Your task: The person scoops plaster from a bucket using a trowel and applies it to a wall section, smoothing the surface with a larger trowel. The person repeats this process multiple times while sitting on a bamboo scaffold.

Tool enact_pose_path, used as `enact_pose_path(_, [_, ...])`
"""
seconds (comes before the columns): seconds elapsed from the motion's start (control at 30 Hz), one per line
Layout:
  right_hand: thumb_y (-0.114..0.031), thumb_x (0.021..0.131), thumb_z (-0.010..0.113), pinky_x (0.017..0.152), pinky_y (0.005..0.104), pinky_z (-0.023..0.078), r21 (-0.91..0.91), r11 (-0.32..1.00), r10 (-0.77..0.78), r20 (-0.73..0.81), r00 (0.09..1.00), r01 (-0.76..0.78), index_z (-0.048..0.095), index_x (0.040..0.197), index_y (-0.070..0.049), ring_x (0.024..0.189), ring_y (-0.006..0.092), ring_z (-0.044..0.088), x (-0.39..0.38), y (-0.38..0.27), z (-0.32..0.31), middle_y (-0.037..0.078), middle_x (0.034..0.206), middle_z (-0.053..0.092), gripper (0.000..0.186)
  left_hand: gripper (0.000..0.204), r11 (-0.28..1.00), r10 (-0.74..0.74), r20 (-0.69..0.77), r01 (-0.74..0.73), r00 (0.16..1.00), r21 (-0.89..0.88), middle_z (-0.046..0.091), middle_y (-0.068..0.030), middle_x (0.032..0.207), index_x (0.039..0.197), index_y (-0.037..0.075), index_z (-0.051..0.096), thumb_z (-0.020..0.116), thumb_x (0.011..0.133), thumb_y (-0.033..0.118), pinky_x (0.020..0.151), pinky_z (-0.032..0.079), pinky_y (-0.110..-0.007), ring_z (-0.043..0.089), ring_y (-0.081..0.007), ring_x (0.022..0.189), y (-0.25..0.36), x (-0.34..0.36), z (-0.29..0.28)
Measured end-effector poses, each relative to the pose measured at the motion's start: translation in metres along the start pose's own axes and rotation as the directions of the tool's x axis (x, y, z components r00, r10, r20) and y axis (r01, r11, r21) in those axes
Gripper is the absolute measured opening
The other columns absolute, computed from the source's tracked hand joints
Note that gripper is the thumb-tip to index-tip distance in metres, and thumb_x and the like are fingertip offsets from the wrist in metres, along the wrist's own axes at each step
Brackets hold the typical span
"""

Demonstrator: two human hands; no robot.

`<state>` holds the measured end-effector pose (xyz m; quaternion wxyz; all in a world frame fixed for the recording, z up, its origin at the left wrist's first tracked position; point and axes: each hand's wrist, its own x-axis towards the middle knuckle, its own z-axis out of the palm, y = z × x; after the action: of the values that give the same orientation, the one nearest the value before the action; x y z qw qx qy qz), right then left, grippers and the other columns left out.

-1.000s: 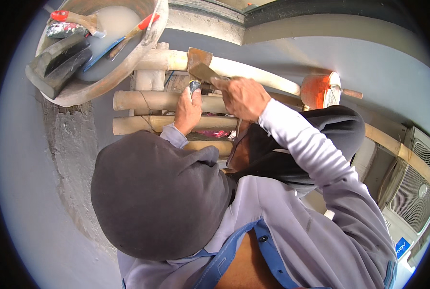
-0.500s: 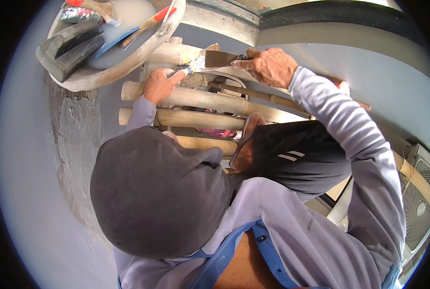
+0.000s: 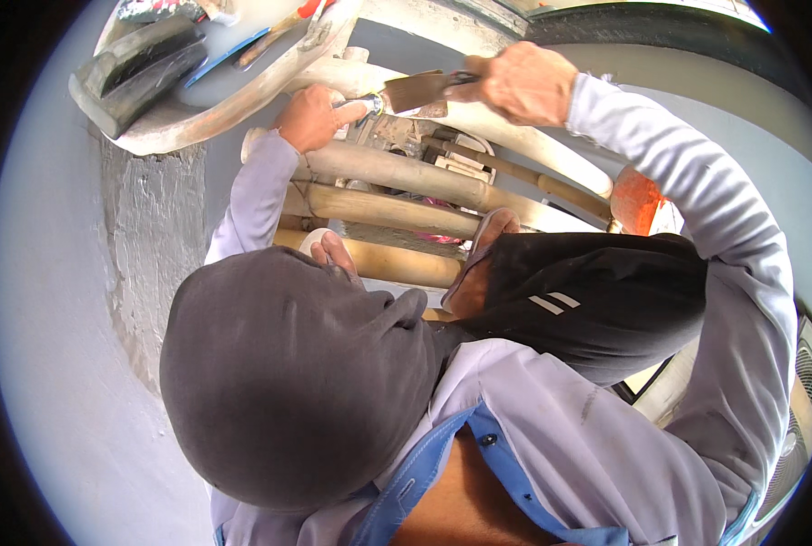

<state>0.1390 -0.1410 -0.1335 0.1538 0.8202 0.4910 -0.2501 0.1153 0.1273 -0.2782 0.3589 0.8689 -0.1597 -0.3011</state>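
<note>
My left hand is closed round the pale, smeared handle of a putty knife, whose blade end is largely covered. My right hand grips the dark handle of a second putty knife, a scraper with a wide grey-brown blade. The two tools cross, with the scraper's blade lying against or just over the end of the left one. Both hands are above a framework of bamboo poles. Whether there is filler between the blades is hard to make out.
At the upper left a whitish basin holds a dark grey block-shaped tool and a blue-edged scraper. My sandalled foot rests on the bamboo. Beside my right arm is an orange object. A fan unit stands right; rough cement marks the left wall.
My right hand and its scraper have moved up and right. The left hand has risen slightly left, still on its putty knife. The view has shifted, and the orange object shows more.
</note>
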Motion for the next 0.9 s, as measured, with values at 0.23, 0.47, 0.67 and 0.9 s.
enact_pose_path(0.23, [-0.009,0.079,0.056,0.064,0.0391,0.055,0.074,0.996,0.047,-0.007,0.999,-0.047,0.060,0.125,-0.021,0.072,0.0278,0.066,-0.020,0.004,0.020,0.011,0.100,0.063,0.048,0.049,1.000,-0.025,0.077,0.024,0.997,0.009,0.065,-0.0215,0.072,0.070,0.003,0.068,0.059,0.079,0.050,0.073,0.049,-0.043,0.064,-0.0368,0.071,0.002,0.010,0.001])
enact_pose_path(0.47, [-0.008,0.080,0.055,0.065,0.0391,0.056,0.202,0.979,0.055,-0.091,0.994,-0.035,0.060,0.126,-0.022,0.073,0.0286,0.067,-0.027,-0.002,0.026,0.013,0.093,0.063,0.049,0.053,0.997,-0.045,0.048,0.047,0.998,-0.055,0.063,-0.0191,0.065,0.065,0.003,0.066,0.059,0.078,0.054,0.069,0.049,-0.041,0.064,-0.0340,0.066,-0.009,0.009,0.011])
enact_pose_path(0.67, [-0.006,0.076,0.056,0.065,0.0382,0.057,0.202,0.976,0.086,-0.009,0.996,-0.083,0.059,0.127,-0.023,0.076,0.0283,0.067,-0.009,-0.019,0.014,0.016,0.097,0.064,0.053,0.055,0.980,-0.176,0.089,0.183,0.980,-0.080,0.063,-0.0179,0.064,0.064,0.002,0.066,0.058,0.078,0.055,0.068,0.048,-0.042,0.063,-0.0329,0.064,0.009,-0.004,0.000])
enact_pose_path(0.9, [-0.002,0.078,0.052,0.072,0.0398,0.057,0.235,0.963,0.122,0.046,0.991,-0.130,0.061,0.124,-0.022,0.079,0.0299,0.067,-0.026,-0.009,0.013,0.017,0.097,0.065,0.052,0.053,0.993,-0.107,0.079,0.111,0.991,-0.042,0.064,-0.0213,0.070,0.069,0.001,0.067,0.059,0.079,0.052,0.071,0.048,-0.044,0.063,-0.0365,0.070,0.016,0.002,-0.004])
